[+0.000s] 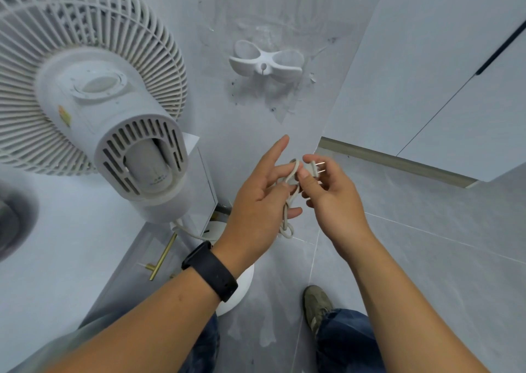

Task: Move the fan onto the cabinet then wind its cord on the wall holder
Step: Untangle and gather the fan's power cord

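A white fan (94,93) stands on the white cabinet top (57,253) at the left, its motor housing towards me. Its pale cord (286,219) leaves the base and runs to my hands. My left hand (256,201) holds several loops of the cord, forefinger pointing up. My right hand (330,199) pinches the two-pin plug (311,169) between thumb and fingers. The white winged wall holder (266,62) hangs bare on the grey wall above my hands.
A brass handle (160,258) sticks out of the cabinet front. White cupboard doors (455,73) stand at the right. A round white object (242,287) lies on the grey tiled floor under my left wrist, near my shoe (317,304).
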Demonstrator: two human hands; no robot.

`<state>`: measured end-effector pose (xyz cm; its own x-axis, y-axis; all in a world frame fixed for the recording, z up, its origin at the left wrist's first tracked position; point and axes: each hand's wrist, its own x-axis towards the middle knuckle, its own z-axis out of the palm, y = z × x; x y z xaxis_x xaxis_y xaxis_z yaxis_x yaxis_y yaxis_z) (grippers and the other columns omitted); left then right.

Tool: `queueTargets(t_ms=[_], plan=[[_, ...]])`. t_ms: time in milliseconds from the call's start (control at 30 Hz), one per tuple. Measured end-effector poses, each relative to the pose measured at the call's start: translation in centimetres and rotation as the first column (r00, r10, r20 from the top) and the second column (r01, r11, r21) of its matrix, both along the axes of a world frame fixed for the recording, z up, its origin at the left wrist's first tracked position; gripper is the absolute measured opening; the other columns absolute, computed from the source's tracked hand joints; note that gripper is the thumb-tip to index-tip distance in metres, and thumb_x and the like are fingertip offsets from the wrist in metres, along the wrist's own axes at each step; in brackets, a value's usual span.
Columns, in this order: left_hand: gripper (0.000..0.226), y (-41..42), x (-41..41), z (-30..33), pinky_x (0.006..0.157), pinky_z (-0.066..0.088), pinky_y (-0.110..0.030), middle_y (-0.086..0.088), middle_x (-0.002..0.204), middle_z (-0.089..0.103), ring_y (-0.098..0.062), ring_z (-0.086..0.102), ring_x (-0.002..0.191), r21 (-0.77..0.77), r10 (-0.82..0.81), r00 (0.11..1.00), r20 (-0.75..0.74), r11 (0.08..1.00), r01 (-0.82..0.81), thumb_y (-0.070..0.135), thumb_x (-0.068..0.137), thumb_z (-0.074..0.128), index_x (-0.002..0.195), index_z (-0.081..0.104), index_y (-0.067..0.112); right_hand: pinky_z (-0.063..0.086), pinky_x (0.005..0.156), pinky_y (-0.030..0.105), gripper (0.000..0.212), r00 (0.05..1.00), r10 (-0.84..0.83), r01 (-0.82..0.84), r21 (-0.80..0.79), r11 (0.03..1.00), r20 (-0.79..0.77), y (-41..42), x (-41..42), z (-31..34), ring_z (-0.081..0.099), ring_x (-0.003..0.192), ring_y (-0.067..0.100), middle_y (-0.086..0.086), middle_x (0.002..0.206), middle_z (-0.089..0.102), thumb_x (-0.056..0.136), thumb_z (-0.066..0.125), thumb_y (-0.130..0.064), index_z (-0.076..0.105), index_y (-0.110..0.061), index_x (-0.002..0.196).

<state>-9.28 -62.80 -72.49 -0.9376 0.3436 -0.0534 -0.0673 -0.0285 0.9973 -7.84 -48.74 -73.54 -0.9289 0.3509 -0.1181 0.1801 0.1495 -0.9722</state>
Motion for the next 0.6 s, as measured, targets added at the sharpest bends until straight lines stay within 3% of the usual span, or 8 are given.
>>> queueTargets(t_ms=[100, 200, 300, 400, 500, 600], plan=[[0.059, 0.0, 0.0, -0.1, 0.090, 0.063, -0.041, 0.017, 0.132, 0.067, -0.009, 0.067, 0.118, -0.062, 0.010, 0.998, -0.059, 0.998, -0.014, 0.009, 0.111, 0.039, 0.151, 0.038, 0.052, 0.055, 0.089, 0.033, 0.029, 0.996, 0.055, -0.054, -0.025, 0.998, 0.065, -0.3, 0.0, 0.0, 0.064, 0.086, 0.001, -0.014, 0.100, 0.071, 0.106, 0.052, -0.031, 0.064, -0.037, 0.131], [0.061, -0.1, -0.3, -0.3, 0.089, 0.063, -0.038, 0.020, 0.126, 0.067, -0.009, 0.068, 0.111, -0.138, 0.013, 0.993, -0.119, 0.990, -0.030, 0.008, 0.109, 0.043, 0.154, 0.036, 0.050, 0.053, 0.085, 0.030, 0.033, 0.992, 0.082, -0.077, -0.055, 0.996, 0.096, -0.4, 0.1, 0.6, 0.064, 0.091, 0.003, -0.015, 0.106, 0.071, 0.106, 0.049, -0.036, 0.063, -0.039, 0.135], [0.066, -0.3, -0.4, -0.3, 0.086, 0.063, -0.033, 0.017, 0.124, 0.065, -0.006, 0.069, 0.101, -0.185, 0.003, 0.987, -0.163, 0.982, -0.033, 0.005, 0.107, 0.047, 0.155, 0.033, 0.049, 0.052, 0.084, 0.028, 0.030, 0.988, 0.127, -0.121, -0.068, 0.990, 0.085, -0.3, 0.4, 1.1, 0.064, 0.091, -0.001, -0.021, 0.104, 0.071, 0.104, 0.048, -0.049, 0.070, -0.041, 0.122], [0.071, -0.3, -0.2, 0.1, 0.071, 0.053, -0.018, 0.013, 0.124, 0.062, 0.005, 0.064, 0.076, -0.264, -0.052, 0.969, -0.242, 0.964, -0.014, 0.003, 0.105, 0.050, 0.157, 0.030, 0.047, 0.052, 0.083, 0.028, 0.031, 0.982, 0.173, -0.165, -0.095, 0.982, 0.079, -0.6, 0.6, 1.1, 0.065, 0.085, -0.007, -0.018, 0.102, 0.075, 0.100, 0.053, -0.053, 0.073, -0.033, 0.111], [0.073, -0.2, -0.3, -0.2, 0.079, 0.053, -0.017, 0.015, 0.128, 0.053, 0.002, 0.062, 0.088, -0.313, -0.061, 0.958, -0.281, 0.949, -0.032, 0.006, 0.103, 0.056, 0.158, 0.029, 0.047, 0.053, 0.084, 0.032, 0.026, 0.983, 0.165, -0.153, -0.146, 0.977, 0.076, -0.7, 0.5, 0.8, 0.073, 0.096, 0.018, -0.003, 0.096, 0.079, 0.097, 0.065, -0.043, 0.071, -0.019, 0.103], [0.067, -0.2, -0.6, -0.8, 0.085, 0.057, -0.022, 0.014, 0.130, 0.052, -0.006, 0.065, 0.097, -0.331, 0.003, 0.972, -0.235, 0.940, -0.083, 0.016, 0.100, 0.065, 0.153, 0.038, 0.046, 0.059, 0.092, 0.044, 0.015, 0.991, 0.130, -0.122, -0.191, 0.974, 0.029, -0.7, 0.3, 0.2, 0.075, 0.097, 0.029, 0.008, 0.097, 0.079, 0.098, 0.069, -0.028, 0.073, -0.016, 0.106]])
